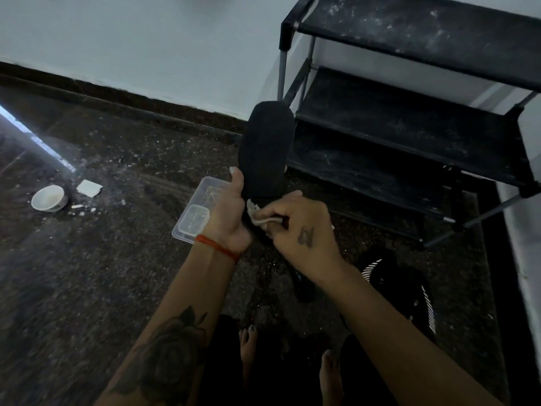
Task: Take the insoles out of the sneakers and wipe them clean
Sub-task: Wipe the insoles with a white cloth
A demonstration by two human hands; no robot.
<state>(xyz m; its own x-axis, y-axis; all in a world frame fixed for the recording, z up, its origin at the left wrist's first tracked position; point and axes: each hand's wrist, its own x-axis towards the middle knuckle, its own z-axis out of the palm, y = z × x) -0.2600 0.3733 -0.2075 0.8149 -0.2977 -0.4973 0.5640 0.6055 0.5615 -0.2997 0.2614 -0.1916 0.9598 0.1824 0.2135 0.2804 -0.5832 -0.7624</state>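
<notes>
Seen from above: a black insole (pixel 267 150) held upright over a dark speckled floor (pixel 87 273), toe end up, just in front of a black shoe rack (pixel 409 127). Left hand (pixel 231 212) clamped on the insole's lower left edge, thumb up along its side, a red thread (pixel 216 247) round the wrist. Right hand (pixel 298 227) pinching a white wipe (pixel 257 213), fingers curled round it, pressing it against the insole near the heel end. Behind the left hand, a clear plastic box (pixel 193 215) flat on the floor. Further left, a white bowl (pixel 48 197) with a white scrap (pixel 89 188) just beside it. Below the right forearm, 1 black sneaker (pixel 409 291) with white stripes lying on the floor by the rack's foot; a second dark shape (pixel 303 285) beneath the wrist too dim to identify. At bottom, 2 bare feet (pixel 248 356) on the floor. Pale wall (pixel 146 39) with dark skirting along the back.
</notes>
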